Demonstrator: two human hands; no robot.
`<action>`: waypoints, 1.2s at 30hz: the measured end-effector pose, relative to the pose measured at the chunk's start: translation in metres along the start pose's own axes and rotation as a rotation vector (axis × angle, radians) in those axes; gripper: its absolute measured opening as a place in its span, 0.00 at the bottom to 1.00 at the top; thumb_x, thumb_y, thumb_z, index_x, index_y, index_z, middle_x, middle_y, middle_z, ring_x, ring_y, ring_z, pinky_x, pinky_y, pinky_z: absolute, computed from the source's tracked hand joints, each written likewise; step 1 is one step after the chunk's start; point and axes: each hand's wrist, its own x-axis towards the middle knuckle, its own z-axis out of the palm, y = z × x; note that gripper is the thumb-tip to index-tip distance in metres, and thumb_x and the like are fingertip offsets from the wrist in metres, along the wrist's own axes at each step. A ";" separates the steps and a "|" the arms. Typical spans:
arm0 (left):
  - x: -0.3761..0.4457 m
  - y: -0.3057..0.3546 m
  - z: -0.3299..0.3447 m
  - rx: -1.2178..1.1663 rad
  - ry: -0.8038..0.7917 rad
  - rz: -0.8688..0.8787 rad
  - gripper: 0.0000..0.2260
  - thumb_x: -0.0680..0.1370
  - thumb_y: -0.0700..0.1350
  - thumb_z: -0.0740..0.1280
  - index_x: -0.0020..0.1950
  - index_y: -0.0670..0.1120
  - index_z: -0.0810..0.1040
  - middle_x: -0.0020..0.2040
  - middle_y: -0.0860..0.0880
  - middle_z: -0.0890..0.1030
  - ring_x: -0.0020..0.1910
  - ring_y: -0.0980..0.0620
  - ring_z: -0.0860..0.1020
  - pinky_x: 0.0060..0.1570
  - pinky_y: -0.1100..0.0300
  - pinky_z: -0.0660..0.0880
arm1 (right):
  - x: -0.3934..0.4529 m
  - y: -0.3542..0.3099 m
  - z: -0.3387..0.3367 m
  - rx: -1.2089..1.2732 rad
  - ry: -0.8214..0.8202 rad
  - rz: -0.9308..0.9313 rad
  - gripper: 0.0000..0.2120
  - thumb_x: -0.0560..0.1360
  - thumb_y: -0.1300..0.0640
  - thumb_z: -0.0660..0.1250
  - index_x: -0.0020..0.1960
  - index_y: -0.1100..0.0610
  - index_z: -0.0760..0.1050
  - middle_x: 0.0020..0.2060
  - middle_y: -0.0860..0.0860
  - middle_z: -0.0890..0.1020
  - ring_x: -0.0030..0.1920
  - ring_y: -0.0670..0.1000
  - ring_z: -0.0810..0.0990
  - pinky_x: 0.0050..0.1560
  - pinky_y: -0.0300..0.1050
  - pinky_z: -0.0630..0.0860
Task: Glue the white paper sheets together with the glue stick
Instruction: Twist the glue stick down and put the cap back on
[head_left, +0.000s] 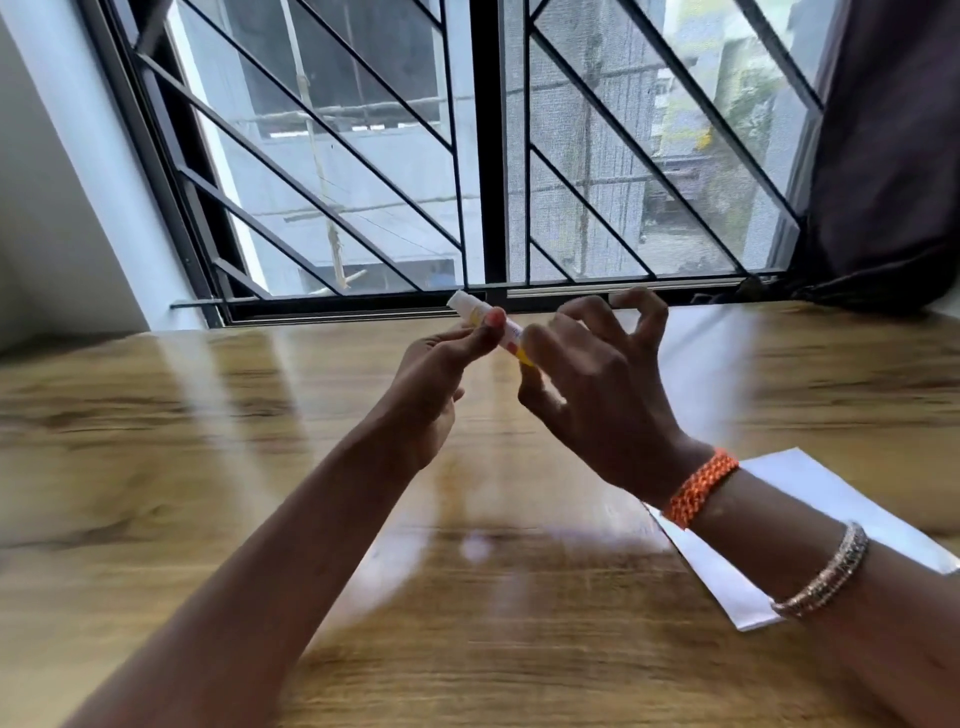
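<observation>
A white glue stick (475, 310) with a yellow lower end is held up above the wooden table (208, 467), tilted with its white end toward the window. My left hand (436, 384) pinches its middle between thumb and fingers. My right hand (597, 379) grips its yellow end with thumb and forefinger, the other fingers spread and curled. White paper sheets (810, 499) lie flat on the table at the right, partly hidden under my right forearm.
A window with black diagonal bars (467, 182) runs along the table's far edge. A dark curtain (893, 182) hangs at the right. A white wall (62, 208) stands at the left. An orange band and a metal bracelet are on my right wrist.
</observation>
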 end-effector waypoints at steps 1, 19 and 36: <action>-0.001 0.001 0.002 0.002 0.004 0.010 0.15 0.65 0.58 0.68 0.44 0.51 0.82 0.42 0.66 0.81 0.54 0.65 0.71 0.59 0.52 0.60 | 0.000 0.004 -0.002 -0.106 0.027 -0.106 0.07 0.72 0.60 0.65 0.48 0.52 0.71 0.36 0.49 0.78 0.45 0.55 0.80 0.55 0.52 0.59; 0.004 -0.010 0.006 -0.154 -0.075 -0.045 0.09 0.78 0.48 0.60 0.49 0.48 0.80 0.44 0.59 0.84 0.57 0.57 0.72 0.55 0.55 0.68 | 0.009 -0.001 0.004 1.401 -0.381 1.279 0.07 0.71 0.53 0.65 0.48 0.52 0.74 0.31 0.45 0.78 0.32 0.42 0.79 0.42 0.45 0.65; 0.001 -0.015 0.007 -0.142 -0.073 -0.111 0.15 0.74 0.59 0.61 0.49 0.50 0.79 0.65 0.50 0.76 0.67 0.49 0.70 0.63 0.50 0.68 | 0.000 0.002 -0.003 0.355 -0.093 0.209 0.11 0.71 0.57 0.67 0.43 0.49 0.65 0.29 0.44 0.75 0.36 0.48 0.78 0.57 0.52 0.61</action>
